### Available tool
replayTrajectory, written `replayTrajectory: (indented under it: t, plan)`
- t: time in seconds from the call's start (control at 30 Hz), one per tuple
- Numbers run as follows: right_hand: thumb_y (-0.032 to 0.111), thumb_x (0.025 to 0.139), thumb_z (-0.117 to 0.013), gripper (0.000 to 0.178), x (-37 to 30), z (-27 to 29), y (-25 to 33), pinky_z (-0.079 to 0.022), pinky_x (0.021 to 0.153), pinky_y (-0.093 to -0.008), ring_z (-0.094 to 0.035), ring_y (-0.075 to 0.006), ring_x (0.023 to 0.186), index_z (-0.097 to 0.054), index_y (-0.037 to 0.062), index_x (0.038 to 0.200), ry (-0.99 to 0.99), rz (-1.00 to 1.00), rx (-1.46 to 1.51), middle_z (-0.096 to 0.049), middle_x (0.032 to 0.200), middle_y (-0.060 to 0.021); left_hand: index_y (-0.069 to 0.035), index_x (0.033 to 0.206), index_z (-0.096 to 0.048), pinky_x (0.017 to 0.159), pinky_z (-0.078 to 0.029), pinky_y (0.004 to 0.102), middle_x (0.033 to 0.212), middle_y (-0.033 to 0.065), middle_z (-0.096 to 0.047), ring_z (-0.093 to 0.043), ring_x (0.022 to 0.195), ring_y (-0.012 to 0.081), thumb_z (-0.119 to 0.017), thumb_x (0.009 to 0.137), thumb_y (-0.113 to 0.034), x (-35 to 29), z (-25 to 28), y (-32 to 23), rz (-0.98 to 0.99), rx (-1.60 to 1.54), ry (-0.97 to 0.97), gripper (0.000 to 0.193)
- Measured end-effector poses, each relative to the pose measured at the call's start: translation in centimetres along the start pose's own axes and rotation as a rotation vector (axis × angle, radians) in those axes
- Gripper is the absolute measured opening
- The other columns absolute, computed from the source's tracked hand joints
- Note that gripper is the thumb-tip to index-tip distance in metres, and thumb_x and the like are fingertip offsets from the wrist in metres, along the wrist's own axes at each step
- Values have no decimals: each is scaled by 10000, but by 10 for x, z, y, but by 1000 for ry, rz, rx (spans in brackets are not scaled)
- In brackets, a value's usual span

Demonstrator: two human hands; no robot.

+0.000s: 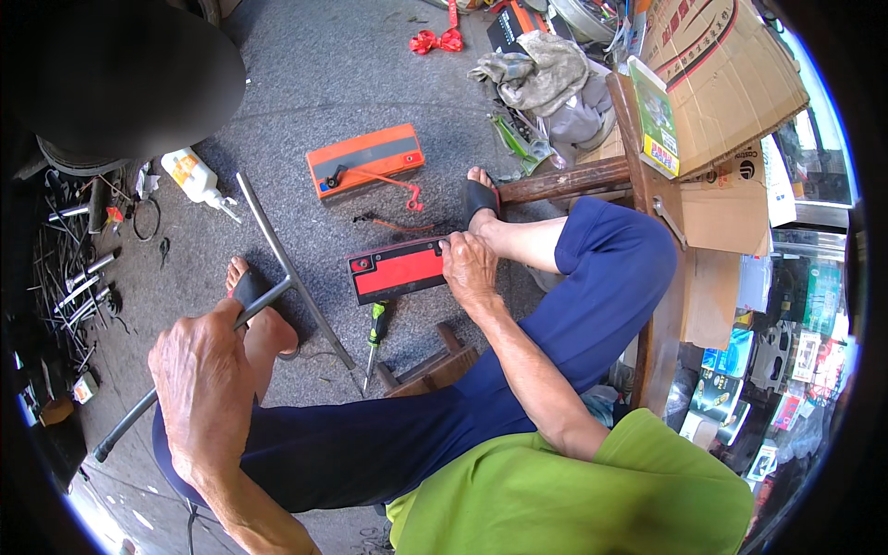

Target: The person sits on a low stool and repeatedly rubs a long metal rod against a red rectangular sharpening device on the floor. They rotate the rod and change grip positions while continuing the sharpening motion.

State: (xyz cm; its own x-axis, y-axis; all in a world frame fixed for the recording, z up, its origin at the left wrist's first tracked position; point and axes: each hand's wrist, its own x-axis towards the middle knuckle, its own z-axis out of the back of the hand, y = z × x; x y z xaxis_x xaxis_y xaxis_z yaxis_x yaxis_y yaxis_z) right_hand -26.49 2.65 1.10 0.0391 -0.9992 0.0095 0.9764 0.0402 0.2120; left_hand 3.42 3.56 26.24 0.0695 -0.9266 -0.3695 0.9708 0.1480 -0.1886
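My left hand [199, 379] is closed around the stem of a long steel T-handle wrench [268, 231]. The crossbar slants over the floor in front of me, and the stem's far end sticks out at the lower left. My right hand [470, 268] has its fingers curled on the right end of a red-and-black battery [398, 271], beside a corner terminal; the fingertips are partly hidden. Below the battery lies a green-and-black screwdriver [376, 331]. Farther off sits an orange battery [364, 159] with a grey stripe, an orange cable [384, 177] lying across its top.
A white bottle [191, 176] lies at left, near scattered metal tools [81, 287]. A small wooden stool [430, 370] stands close before me. A wooden frame [573, 178], grey rags [546, 74] and cardboard [726, 69] crowd the right. A red ribbon bow [437, 41] lies at the back.
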Motion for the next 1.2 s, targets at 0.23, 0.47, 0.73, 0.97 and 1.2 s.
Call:
replayTrajectory:
  t: [0.23, 0.47, 0.73, 0.97, 1.2]
  plan:
    - [262, 923, -596, 240, 1, -3, 3, -480, 740, -468, -620, -321, 825, -599, 35, 846, 1, 0, -61, -621, 827, -147, -22, 902, -696, 671, -476, 442, 733, 230, -615, -620, 713, 370, -666, 778, -15, -2, -2, 3, 36, 7, 20, 127]
    - [303, 943, -582, 336, 8, -9, 0, -490, 682, -495, -648, -365, 726, -635, 20, 768, -16, -40, -27, -653, 747, -179, -20, 908, -696, 676, -476, 441, 735, 223, -623, -623, 715, 360, -667, 777, -13, -2, -3, 2, 3, -8, 20, 134]
    - [299, 934, -600, 326, 4, -1, 7, -479, 653, -506, -650, -373, 709, -620, 16, 773, 7, -119, -23, -656, 733, -185, -25, 921, -698, 687, -474, 445, 742, 219, -622, -620, 736, 365, -663, 774, -23, -5, -1, 5, -12, -34, 18, 151]
    - [195, 873, -676, 221, 7, -4, 5, -480, 646, -469, -654, -358, 699, -615, 6, 775, -53, -102, 264, -662, 739, -192, -18, 871, -676, 688, -472, 459, 737, 228, -611, -616, 743, 385, -657, 765, -19, -5, -4, 6, -27, -2, -6, 108]
    - [108, 826, -641, 122, 1, -4, -1, -488, 724, -499, -638, -388, 806, -614, -9, 848, 11, -85, 272, -647, 839, -209, -27, 899, -696, 689, -471, 449, 738, 222, -621, -614, 726, 365, -662, 767, -9, -7, -3, 4, 15, 12, 16, 137]
